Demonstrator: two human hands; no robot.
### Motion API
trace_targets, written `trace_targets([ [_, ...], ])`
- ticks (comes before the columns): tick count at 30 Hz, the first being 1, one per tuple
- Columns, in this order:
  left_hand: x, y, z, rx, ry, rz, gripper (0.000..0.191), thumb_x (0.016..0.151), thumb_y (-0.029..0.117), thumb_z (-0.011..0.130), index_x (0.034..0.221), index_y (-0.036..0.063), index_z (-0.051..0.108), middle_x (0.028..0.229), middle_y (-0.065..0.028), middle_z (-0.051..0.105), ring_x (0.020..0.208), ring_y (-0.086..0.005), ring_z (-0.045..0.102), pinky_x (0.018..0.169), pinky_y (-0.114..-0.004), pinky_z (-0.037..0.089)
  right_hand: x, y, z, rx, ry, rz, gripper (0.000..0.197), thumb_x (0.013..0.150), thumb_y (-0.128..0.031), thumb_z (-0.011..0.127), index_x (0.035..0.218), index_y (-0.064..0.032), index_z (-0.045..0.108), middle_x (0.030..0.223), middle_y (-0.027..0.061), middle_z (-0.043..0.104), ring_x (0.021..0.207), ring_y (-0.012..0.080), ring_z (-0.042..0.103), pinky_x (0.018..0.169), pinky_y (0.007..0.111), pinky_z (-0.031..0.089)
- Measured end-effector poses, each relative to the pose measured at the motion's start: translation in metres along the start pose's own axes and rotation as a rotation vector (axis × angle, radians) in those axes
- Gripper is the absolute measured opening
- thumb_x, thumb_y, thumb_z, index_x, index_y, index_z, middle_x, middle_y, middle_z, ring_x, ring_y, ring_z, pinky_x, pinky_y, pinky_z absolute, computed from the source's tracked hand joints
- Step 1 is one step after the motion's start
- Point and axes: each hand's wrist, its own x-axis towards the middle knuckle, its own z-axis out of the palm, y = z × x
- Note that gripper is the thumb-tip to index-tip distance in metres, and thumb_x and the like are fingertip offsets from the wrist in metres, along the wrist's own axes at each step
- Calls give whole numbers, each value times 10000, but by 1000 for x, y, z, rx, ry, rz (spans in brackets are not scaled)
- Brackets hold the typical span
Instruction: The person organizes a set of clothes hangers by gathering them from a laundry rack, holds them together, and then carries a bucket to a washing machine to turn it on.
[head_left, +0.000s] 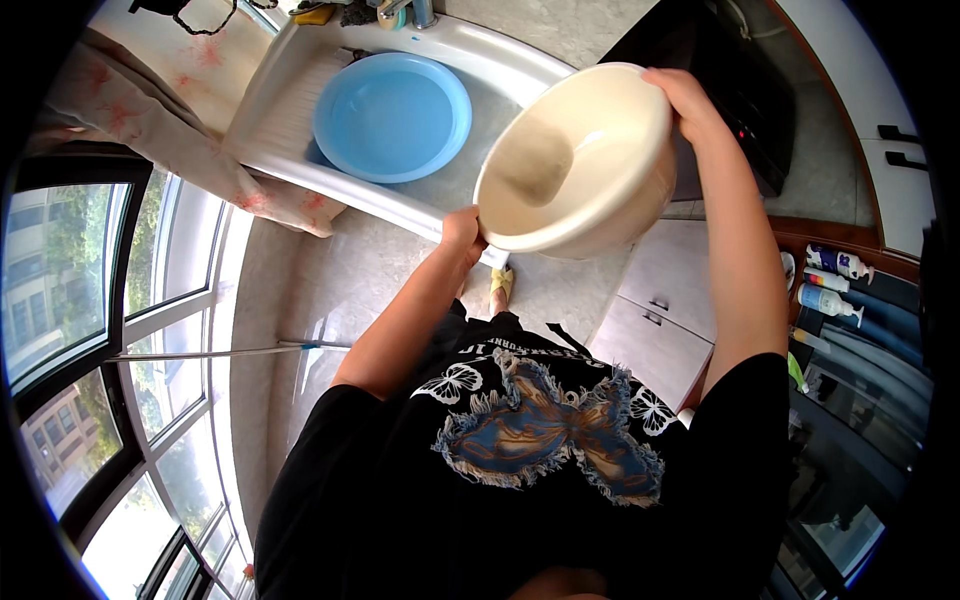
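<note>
A cream plastic basin (615, 142) is tilted to the left above the right end of the white laundry sink (517, 60). My left hand (463, 236) grips its lower left rim, while my right hand (686, 105) holds the rim at the upper right. A greyish patch shows inside the basin; whether it is water or shadow I cannot tell. In the sink, left of the held basin, sits a round blue plastic basin (394, 116). What it contains is hard to make out.
A faucet (421, 13) rises behind the sink, with a yellow sponge (313, 15) to its left. A patterned curtain (142, 127) hangs at the left beside open windows (64, 262). Several pump bottles (829, 300) stand on the right, past a low cabinet (660, 300).
</note>
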Motion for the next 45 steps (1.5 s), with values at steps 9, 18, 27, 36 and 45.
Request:
trace_targets([
  [9,-70,5,70,612,-144,617,469,987,140,503,1451,130,439,970,-55,600,841,-138,597,673,-306,549,-149,207,-88,596,229,7,453,923,-147,612,1334,8,501,1216,113,623,1055,205,631,895,317,512],
  [18,-50,26,36,581,-206,562,464,1006,166,466,1465,128,410,1005,-45,618,873,-145,625,741,-333,568,-155,186,-35,623,481,-240,395,918,-104,629,1278,42,559,1171,106,648,1022,179,628,887,277,495],
  [27,-34,-14,15,429,-256,126,350,1005,180,451,1307,23,529,979,-71,647,801,-187,663,724,-342,585,-169,61,-66,259,280,-79,355,870,-200,640,1165,-3,654,975,44,690,844,100,629,715,231,476],
  [36,20,-25,-24,387,-160,95,330,978,182,473,1268,64,576,954,-73,657,772,-212,676,642,-394,589,-86,-33,28,10,54,-41,161,828,-209,674,880,-62,713,754,-28,629,702,69,562,666,230,429],
  [45,46,-32,-46,45,-303,-78,397,987,113,474,1382,74,498,969,-86,675,640,-165,647,460,-326,505,-21,-95,184,-272,-137,-224,608,822,-231,724,1334,30,525,1052,88,617,881,144,557,869,259,455],
])
